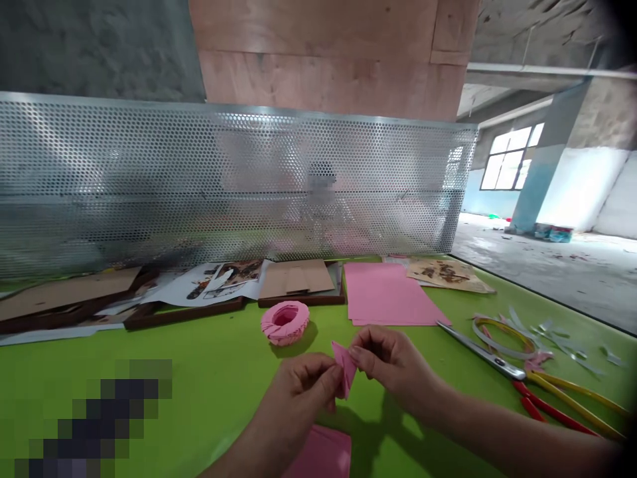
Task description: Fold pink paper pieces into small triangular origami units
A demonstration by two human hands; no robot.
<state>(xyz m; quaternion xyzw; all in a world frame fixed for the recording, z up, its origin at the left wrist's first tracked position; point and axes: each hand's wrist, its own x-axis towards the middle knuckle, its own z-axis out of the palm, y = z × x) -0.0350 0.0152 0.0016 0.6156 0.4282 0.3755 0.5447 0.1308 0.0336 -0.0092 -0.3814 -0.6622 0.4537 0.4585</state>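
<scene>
A small folded piece of pink paper [345,369] is held up between both hands, above the green table. My left hand [309,385] pinches its lower left side between thumb and fingers. At its upper right edge, my right hand [381,355] grips it with thumb and forefinger. Just behind the hands lies a ring of folded pink paper [285,322], touched by neither. Under my left wrist a pink paper sheet or stack [326,451] is partly hidden. Farther back sits a larger stack of pink paper sheets [391,295].
Scissors [497,362] with red and yellow handles lie at the right, beside a roll of tape [505,335] and clear scraps [567,342]. Frames with brown boards [298,275] and printed pictures [213,282] line the back, before a perforated metal panel [249,179].
</scene>
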